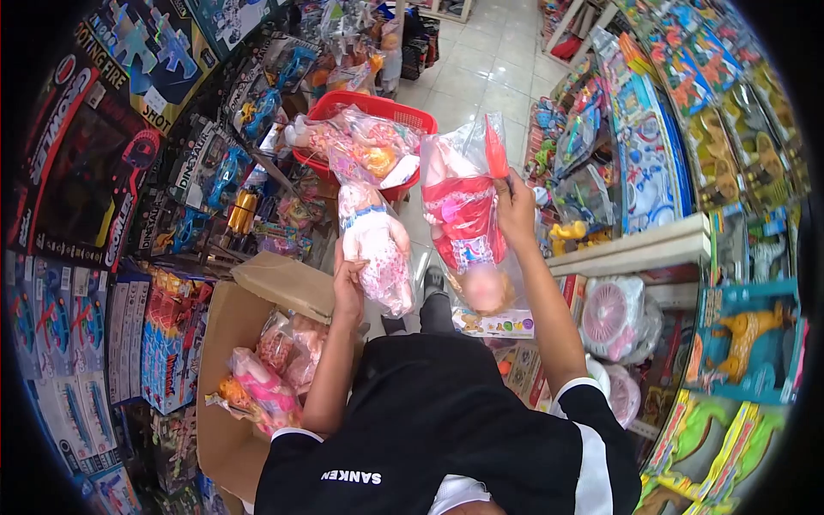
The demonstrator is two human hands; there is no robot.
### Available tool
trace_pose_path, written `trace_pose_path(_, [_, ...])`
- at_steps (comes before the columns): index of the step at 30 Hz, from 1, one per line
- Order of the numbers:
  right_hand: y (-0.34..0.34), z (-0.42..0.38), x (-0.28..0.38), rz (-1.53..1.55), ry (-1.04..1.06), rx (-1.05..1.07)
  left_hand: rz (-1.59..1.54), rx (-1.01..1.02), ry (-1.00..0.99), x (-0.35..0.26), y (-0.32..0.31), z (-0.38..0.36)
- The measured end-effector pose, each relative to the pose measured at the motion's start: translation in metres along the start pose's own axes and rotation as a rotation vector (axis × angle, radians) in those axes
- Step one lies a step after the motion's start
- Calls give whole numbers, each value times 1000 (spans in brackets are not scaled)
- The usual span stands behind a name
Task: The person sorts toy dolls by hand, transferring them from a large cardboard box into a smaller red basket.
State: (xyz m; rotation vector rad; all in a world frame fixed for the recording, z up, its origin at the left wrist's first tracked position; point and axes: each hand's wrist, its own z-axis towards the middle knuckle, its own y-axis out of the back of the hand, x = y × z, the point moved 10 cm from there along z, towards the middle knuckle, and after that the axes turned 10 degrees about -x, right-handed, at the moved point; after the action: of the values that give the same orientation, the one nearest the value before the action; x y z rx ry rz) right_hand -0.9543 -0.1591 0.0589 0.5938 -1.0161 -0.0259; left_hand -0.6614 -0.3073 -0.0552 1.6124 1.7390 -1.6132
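In my left hand is a bagged doll in a white and pink patterned outfit, my fingers closed on its side. A second bagged doll, dressed in red, hangs head toward me from my right hand, which grips the plastic at its right edge. The two dolls are side by side in front of my body. Just beyond them, a red plastic basket holds more bagged dolls. Near my left forearm an open cardboard box contains several bagged dolls.
Shelves of boxed toys line the left side. Along the right stand packaged toys, a wrapped pink fan and a boxed deer figure. A tiled aisle floor runs ahead between the displays.
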Motion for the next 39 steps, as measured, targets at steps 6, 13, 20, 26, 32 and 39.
trace_pose_path(6, [-74,90,-19,150,2,141,-72,-143,-130,-5,2,64])
trace_pose_path(13, [-169,199,-3,292,83,340,31,-400,-268,-43,-33,114])
trace_pose_path(20, [-281,251,15,459,214,509,236,-566,-347,-39,-40,139])
trace_pose_path(26, [-427,264,-30,265,189,658,346,-679,-367,-16,-24,175])
trace_pose_path(32, [-463,228,-72,319,32,743,294,-689,-287,-10,-49,164])
trace_pose_path(39, [-334,156,-12,-436,538,886,318,-714,-290,1,-28,162])
